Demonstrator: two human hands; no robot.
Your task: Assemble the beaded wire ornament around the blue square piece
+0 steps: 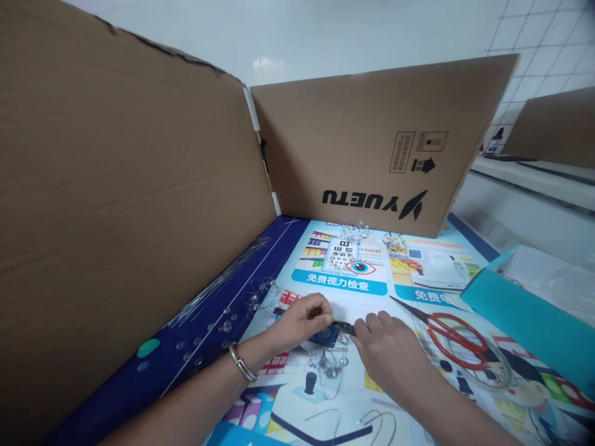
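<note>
Near the middle of the printed table cover, my left hand (304, 319) pinches something too small to make out, thumb against fingers. My right hand (388, 347) is wrapped round a dark pliers-like tool (344, 327), whose tip points left and meets the fingertips of my left hand. Just below the tool, a loose cluster of clear beads on thin wire (331, 368) hangs or lies over the cover. Red-handled scissors (458, 341) rest to the right of my right hand, blades toward the upper left, over a coil of clear line (504, 365).
Cardboard panels (381, 148) stand behind and at the left. Loose clear beads (227, 325), a green disc (149, 348) and straight wires (218, 279) lie at the left. More beaded wire (356, 233) sits at the back. A teal box (534, 316) is at the right; bent wires (379, 424) lie in front.
</note>
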